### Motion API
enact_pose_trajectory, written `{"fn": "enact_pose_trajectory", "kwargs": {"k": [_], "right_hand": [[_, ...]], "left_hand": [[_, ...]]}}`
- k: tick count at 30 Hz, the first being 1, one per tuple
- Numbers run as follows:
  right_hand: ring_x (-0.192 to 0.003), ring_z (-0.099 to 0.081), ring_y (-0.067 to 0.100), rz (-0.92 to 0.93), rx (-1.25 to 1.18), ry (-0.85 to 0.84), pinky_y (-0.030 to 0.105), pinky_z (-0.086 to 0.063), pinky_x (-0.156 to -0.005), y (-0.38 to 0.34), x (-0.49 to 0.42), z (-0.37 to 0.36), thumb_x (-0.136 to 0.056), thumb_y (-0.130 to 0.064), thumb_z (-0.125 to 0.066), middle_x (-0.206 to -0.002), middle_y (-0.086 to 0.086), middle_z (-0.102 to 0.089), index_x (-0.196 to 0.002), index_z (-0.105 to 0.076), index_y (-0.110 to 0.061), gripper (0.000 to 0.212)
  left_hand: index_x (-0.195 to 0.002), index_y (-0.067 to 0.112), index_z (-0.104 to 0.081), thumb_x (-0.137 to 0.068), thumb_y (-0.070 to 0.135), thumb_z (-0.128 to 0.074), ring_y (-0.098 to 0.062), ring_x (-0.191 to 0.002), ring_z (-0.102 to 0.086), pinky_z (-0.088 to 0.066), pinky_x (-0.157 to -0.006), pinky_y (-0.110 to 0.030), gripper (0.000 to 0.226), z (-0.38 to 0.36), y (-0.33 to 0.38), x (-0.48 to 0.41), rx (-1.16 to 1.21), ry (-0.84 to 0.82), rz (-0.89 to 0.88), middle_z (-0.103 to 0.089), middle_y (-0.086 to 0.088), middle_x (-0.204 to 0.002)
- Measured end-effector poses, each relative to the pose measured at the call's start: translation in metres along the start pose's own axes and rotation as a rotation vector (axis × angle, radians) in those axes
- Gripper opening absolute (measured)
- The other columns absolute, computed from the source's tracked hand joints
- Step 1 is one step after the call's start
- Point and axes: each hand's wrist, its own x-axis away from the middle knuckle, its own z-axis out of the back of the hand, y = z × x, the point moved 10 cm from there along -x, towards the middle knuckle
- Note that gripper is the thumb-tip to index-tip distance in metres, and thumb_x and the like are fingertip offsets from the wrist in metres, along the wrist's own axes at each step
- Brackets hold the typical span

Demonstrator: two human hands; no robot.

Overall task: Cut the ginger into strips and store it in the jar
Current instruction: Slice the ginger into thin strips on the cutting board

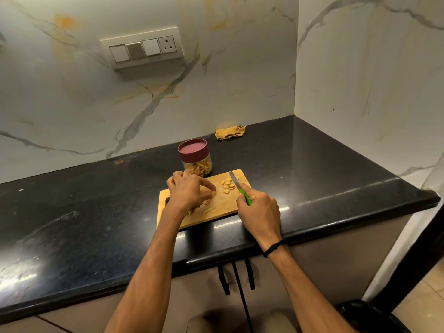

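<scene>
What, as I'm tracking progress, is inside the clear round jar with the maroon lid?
Pale yellow ginger strips show through the wall of the clear round jar. Its maroon lid hides the top and the left hand covers its lower left, so the fill level is unclear.

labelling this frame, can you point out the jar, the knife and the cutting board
jar (193, 150), head view, middle of its maroon lid
knife (234, 180), head view, on the steel blade
cutting board (224, 205), head view, bare wood near the front edge
</scene>
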Motion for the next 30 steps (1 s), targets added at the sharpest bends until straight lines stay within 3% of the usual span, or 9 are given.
{"fn": "enact_pose_trajectory", "kwargs": {"k": [5, 10, 14, 19, 30], "right_hand": [[-0.053, -0.051, 0.006, 0.021, 0.021, -0.011, 0.009, -0.031, -0.044, -0.006, 0.004, -0.005, -0.098, -0.03, -0.051, -0.068, -0.008, -0.063, -0.135, -0.055, -0.031, 0.037], [-0.052, -0.048, 0.005, 0.039, 0.066, -0.051, 0.01, -0.029, -0.045, -0.014, 0.01, -0.011, -0.099, -0.034, -0.049, -0.063, -0.013, -0.054, -0.137, -0.052, -0.034, 0.038], [-0.054, -0.045, 0.005, 0.063, 0.13, -0.068, 0.011, -0.024, -0.046, -0.023, 0.015, -0.013, -0.1, -0.036, -0.046, -0.069, -0.011, -0.055, -0.138, -0.051, -0.036, 0.038], [-0.067, -0.044, 0.006, 0.096, 0.226, -0.102, 0.02, -0.034, -0.062, -0.033, 0.021, -0.021, -0.1, -0.038, -0.042, -0.089, -0.006, -0.069, -0.141, -0.046, -0.039, 0.041], [-0.068, -0.045, 0.008, 0.124, 0.288, -0.143, 0.022, -0.038, -0.062, -0.039, 0.021, -0.034, -0.102, -0.037, -0.039, -0.086, -0.004, -0.067, -0.143, -0.044, -0.035, 0.041]], "left_hand": [[-0.114, 0.045, -0.072, -0.089, 0.052, -0.067, -0.029, -0.135, -0.028, -0.022, -0.11, -0.047, 0.026, 0.002, -0.005, 0.004, 0.012, 0.072, -0.001, -0.043, 0.0, -0.145], [-0.12, 0.05, -0.066, -0.088, 0.054, -0.068, -0.03, -0.139, -0.024, -0.019, -0.113, -0.051, 0.033, -0.007, -0.011, 0.002, 0.029, -0.058, -0.025, -0.038, -0.001, -0.149], [-0.118, 0.046, -0.068, -0.084, 0.054, -0.072, -0.029, -0.139, -0.025, -0.019, -0.113, -0.049, 0.035, -0.004, -0.01, 0.001, 0.021, -0.039, -0.023, -0.04, -0.001, -0.148], [-0.112, 0.044, -0.072, -0.081, 0.057, -0.073, -0.026, -0.138, -0.028, -0.019, -0.113, -0.048, 0.033, -0.003, -0.013, 0.002, 0.014, 0.05, -0.011, -0.043, 0.003, -0.147], [-0.11, 0.044, -0.073, -0.082, 0.058, -0.07, -0.024, -0.139, -0.028, -0.018, -0.114, -0.048, 0.032, -0.004, -0.016, 0.005, 0.029, 0.08, 0.004, -0.046, 0.005, -0.148]]}}
